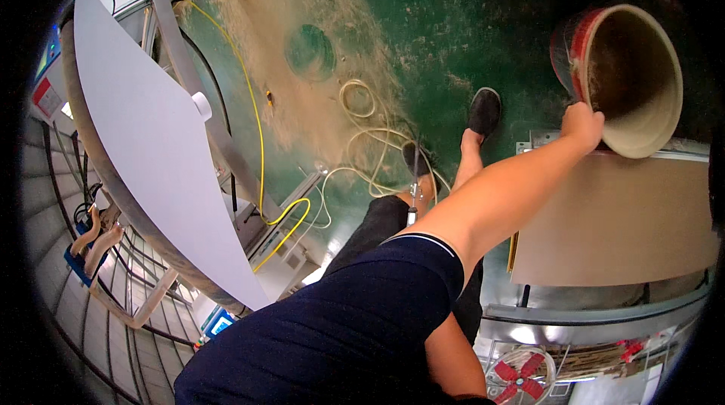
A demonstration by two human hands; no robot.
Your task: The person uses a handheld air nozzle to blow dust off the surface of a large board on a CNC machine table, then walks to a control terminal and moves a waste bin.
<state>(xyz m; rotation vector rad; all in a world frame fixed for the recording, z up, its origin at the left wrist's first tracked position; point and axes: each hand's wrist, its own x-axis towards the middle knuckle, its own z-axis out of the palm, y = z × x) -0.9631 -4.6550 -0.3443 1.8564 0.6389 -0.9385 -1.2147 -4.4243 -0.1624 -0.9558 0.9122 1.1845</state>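
My left hand [582,127] reaches across to the right, its fingers closed over the near rim of a large round bucket [640,137]. The bucket is tilted, so its mouth faces me; the outside is red and whitish, and brown dust lies inside. Just under that hand is the edge of a brown board [615,220]. Part of my right arm [455,360] shows below the dark sleeve of the left arm, but the right hand is out of sight. A slim metal fitting [413,195] stands out beside my leg; what holds it is hidden.
Brown dust [302,65] spreads over the green floor. A loose pale hose [371,131] coils near my feet, and a yellow cable [260,156] runs by a machine with a white panel [143,125] on the left. A red-bladed fan [519,378] stands lower right.
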